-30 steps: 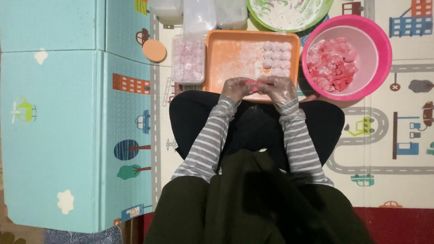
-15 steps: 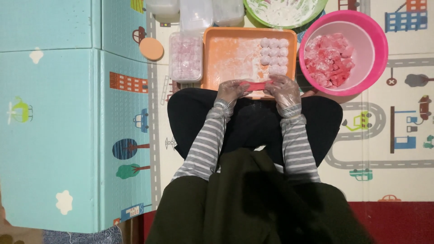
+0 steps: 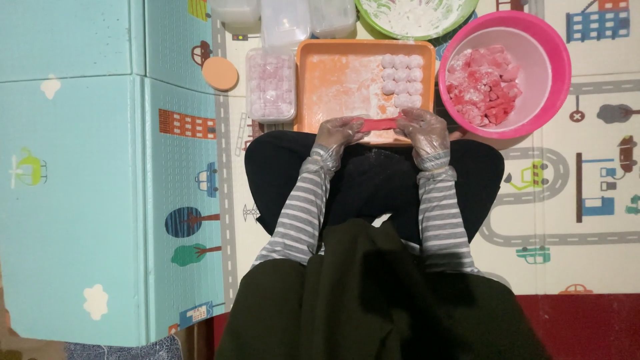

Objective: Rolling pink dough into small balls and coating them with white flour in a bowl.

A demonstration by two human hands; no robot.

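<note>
Seated person viewed from above, legs crossed on a printed play mat (image 3: pixel 587 167). Near: striped sleeves run fwd to two hands in clear plastic gloves. Change vs. half a second ago: the pink dough piece (image 3: pixel 379 123), then a short bit mostly hidden betw. the hands, now shows as a longer strip stretched horizontally, w/ the hands drawn slightly further apart; judged to mean the dough is being pulled or flattened, shaping under way, not yet placed. Left hand (image 3: pixel 339 132) pinches the strip's left end, fingers pressed together on it; right hand (image 3: pixel 424 131) pinches the right end likewise. Strip spans the gap betw. both grips, held just above the near edge of the floured orange tray (image 3: pixel 333 80). Farther: rows of finished white balls (image 3: pixel 402 81) at the tray's far right; clear lidded box of pale balls (image 3: pixel 271 85) left of tray; pink bowl (image 3: pixel 557 67) of red-pink chunks to the right; green bowl of flour (image 3: pixel 417 13) at far edge.
</note>
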